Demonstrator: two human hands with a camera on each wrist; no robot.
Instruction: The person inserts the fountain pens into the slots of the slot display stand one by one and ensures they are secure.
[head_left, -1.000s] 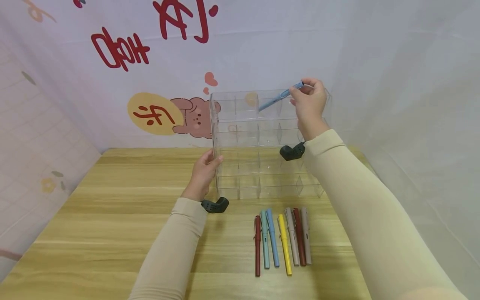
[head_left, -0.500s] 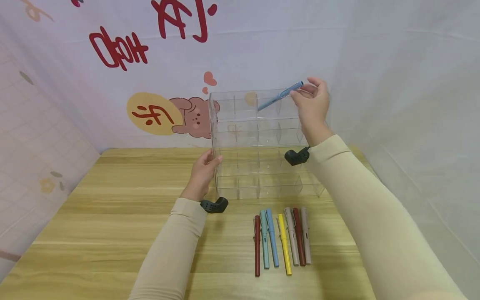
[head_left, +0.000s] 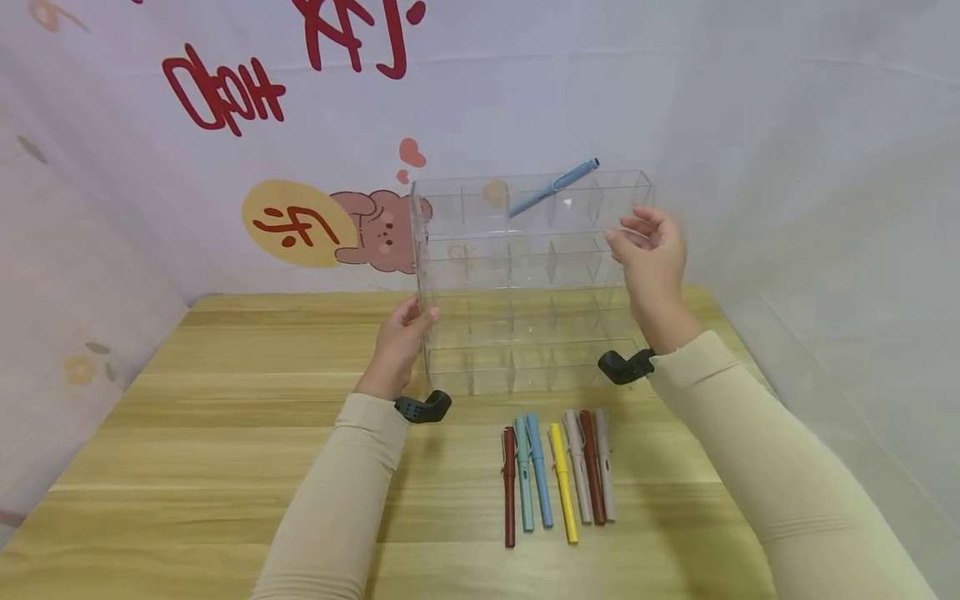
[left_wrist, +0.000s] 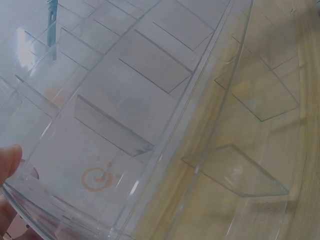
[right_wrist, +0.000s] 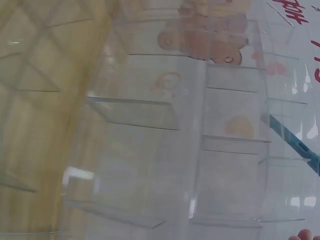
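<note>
A clear acrylic rack (head_left: 531, 289) with rows of small compartments stands upright at the back of the table. My left hand (head_left: 400, 346) grips its left edge, thumb in front; the other fingers are partly hidden by the edge. A blue pen (head_left: 553, 187) leans diagonally in the top row, its cap end sticking out above the rim to the right. The right wrist view also shows this pen (right_wrist: 295, 140). My right hand (head_left: 651, 258) holds nothing, its fingers loosely bent beside the rack's right side, below and apart from the pen.
In front of the rack, several pens lie side by side on the wooden table (head_left: 247, 467): dark red (head_left: 510, 487), teal (head_left: 524, 475), light blue (head_left: 539, 471), yellow (head_left: 564, 483), and more in grey and dark red. Printed white cloth (head_left: 510, 100) hangs behind.
My right hand has let go of the blue pen and moved down and to the right. The pen stays leaning in the top row. My left hand keeps its grip on the rack.
</note>
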